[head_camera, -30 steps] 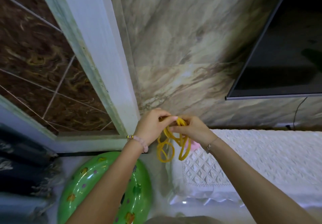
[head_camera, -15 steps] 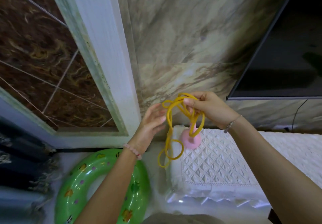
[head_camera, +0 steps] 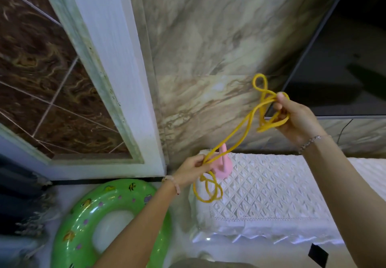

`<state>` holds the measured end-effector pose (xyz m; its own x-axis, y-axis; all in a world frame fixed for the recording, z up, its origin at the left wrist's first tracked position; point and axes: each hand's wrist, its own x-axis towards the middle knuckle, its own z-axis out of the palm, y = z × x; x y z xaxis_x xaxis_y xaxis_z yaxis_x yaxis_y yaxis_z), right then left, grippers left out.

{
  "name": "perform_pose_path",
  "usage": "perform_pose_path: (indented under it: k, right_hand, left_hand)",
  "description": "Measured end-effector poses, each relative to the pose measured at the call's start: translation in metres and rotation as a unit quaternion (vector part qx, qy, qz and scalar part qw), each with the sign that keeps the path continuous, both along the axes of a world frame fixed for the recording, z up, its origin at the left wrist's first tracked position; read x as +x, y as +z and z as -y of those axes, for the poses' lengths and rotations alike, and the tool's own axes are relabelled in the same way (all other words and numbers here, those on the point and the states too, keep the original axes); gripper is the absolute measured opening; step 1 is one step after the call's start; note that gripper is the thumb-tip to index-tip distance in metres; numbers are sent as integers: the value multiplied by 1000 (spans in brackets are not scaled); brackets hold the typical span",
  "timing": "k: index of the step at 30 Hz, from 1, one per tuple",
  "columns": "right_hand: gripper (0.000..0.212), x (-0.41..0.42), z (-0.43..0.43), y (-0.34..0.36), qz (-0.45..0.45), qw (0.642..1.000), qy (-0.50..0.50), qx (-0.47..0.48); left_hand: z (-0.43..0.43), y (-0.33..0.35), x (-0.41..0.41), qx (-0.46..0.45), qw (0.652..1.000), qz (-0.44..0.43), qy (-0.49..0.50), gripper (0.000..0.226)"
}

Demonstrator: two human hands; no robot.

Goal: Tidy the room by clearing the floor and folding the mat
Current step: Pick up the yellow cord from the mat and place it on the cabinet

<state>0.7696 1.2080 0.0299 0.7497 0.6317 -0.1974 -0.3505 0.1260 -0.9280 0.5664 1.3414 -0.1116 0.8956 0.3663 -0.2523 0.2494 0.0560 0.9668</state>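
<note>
Head view: both hands, left hand [head_camera: 191,168] and right hand [head_camera: 297,119], pinch the thin yellow rubbery cord [head_camera: 240,130], stretched mid-gathering; looping it tighter likely comes next.

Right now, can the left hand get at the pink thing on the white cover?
Likely yes for reach: the pink thing sits just past the left hand. But that hand pinches the yellow cord, whose strands cross the pink thing, so it is not free.

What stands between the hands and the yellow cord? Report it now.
Nothing visible does. The left hand pinches the yellow cord low, in front of the pink object on the white quilted cover; the right hand grips its loops higher, beside the television.
</note>
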Motion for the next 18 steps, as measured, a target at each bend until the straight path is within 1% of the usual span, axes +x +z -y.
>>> perform_pose_path:
  k: [1,2,3,5,6,7,8,10,11,14,16,18]
  right_hand:
    - [24,6,3,-8,-7,999,-31,-7]
    - [23,10,4,-17,6,998,-54,-29]
    - [24,11,5,-28,37,995,-64,-62]
    - [26,6,2,-48,101,985,-46,-133]
    - [26,-1,-1,-55,123,979,-26,-159]
    - [26,-9,-5,-60,144,973,-4,-179]
    - [27,-18,-10,-62,162,968,18,-189]
    - [22,-35,-20,-64,186,961,73,-189]
    - [19,-43,-23,-63,196,957,108,-184]
    - [11,-65,-32,-65,226,934,215,-176]
    - [16,-76,-37,-69,229,920,266,-172]
    - [19,-86,-40,-72,205,913,311,-169]
  left_hand:
    - [-2,2,-1,4,1000,1,23,14]
    - [-4,3,-1,6,999,7,47,14]
    - [-5,7,-1,10,997,9,70,13]
    - [-5,20,0,14,995,19,99,14]
    - [-5,27,-1,38,994,27,98,16]
    - [-8,33,-2,88,992,31,85,18]
    - [-11,38,-4,157,985,27,63,19]
    - [-18,44,-8,301,954,4,20,17]
    - [-21,46,-9,343,939,-2,14,14]
    - [-27,50,-14,373,927,6,44,11]
    - [-27,54,-17,383,922,9,51,13]
    - [-23,59,-20,368,927,21,63,15]
